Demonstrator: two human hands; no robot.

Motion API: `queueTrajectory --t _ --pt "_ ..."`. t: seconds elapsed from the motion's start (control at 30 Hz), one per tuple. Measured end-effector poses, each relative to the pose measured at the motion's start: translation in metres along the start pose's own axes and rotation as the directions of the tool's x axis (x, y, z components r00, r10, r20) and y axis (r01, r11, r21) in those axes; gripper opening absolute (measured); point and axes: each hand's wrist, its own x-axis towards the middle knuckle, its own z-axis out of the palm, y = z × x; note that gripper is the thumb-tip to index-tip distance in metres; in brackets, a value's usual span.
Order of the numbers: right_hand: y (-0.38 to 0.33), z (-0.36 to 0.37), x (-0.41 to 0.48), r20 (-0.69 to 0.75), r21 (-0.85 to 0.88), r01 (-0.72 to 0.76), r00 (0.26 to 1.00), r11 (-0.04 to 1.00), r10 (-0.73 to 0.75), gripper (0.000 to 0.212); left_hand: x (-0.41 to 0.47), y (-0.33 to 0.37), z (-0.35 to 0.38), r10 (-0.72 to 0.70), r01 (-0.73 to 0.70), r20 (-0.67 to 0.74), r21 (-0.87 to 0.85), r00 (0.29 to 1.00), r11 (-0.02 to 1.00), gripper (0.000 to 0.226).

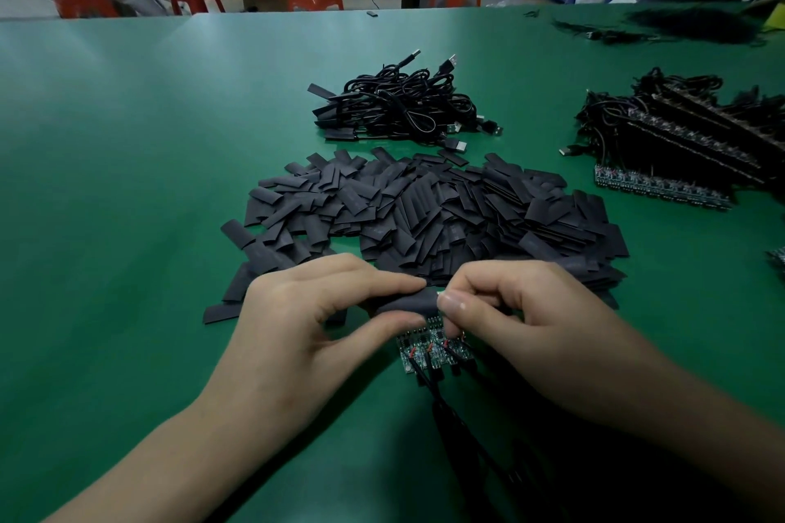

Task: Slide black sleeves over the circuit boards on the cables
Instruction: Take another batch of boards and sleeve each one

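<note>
1. Lying crosswise between two hands, a black sleeve (408, 305) is seen held just above a green desk (127, 183), its long axis running from left to right.
2. The sleeve is gripped by the left hand (306, 331), whose fingers (382, 282) are closed on it from above, with the thumb beneath.
3. The fingers (456, 304) of the right hand (531, 323) are curled and pinched at the sleeve's right end, where a sliver of green circuit board (439, 294) shows. How far it has entered cannot be told.
4. A short row of bare circuit boards (429, 350) is seen directly below the sleeve, on the person's side, with their cables (454, 425) trailing towards the camera.
5. The coming move is judged to turn on alignment. The sleeve's open mouth faces right, so the board must be fed in along that left-to-right axis. The right hand is the nearer to the mouth, and the left serves as the anchor.
6. A wide heap of loose sleeves (446, 212) is spread just beyond the hands.
7. A bundle of sleeved leads (403, 110) is piled farther back, and a stack of unsleeved boards (679, 149) is set well apart at the right.
</note>
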Motion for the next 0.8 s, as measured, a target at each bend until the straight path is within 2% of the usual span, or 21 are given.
queueTrajectory --t 0.3,0.43,0.5,0.6,0.8 --pt "0.0012 -0.0002 -0.0003 0.01 -0.017 0.041 0.999 0.999 -0.041 0.027 0.0004 -0.0001 0.0025 0.016 -0.016 0.013 -0.036 1.0 0.999 0.02" --pt "0.0035 -0.0045 -0.002 -0.14 -0.072 0.149 0.978 0.986 -0.158 0.01 0.0022 -0.0017 0.0028 -0.058 0.054 -0.032 -0.111 0.998 0.992 0.021" --pt "0.0029 -0.007 -0.0032 -0.219 -0.149 0.234 0.94 0.961 -0.263 0.012 0.0022 -0.0025 0.0021 -0.097 0.09 -0.045 -0.141 0.994 0.986 0.022" --pt "0.0017 -0.0069 -0.0038 -0.264 -0.251 0.296 0.895 0.922 -0.359 0.006 0.0012 -0.0026 0.0014 -0.124 0.112 -0.05 -0.189 0.991 0.976 0.02" --pt "0.0016 -0.006 -0.0041 -0.309 -0.326 0.317 0.855 0.891 -0.417 0.002 0.0013 -0.0015 0.0018 -0.122 0.109 -0.043 -0.232 0.992 0.967 0.019"
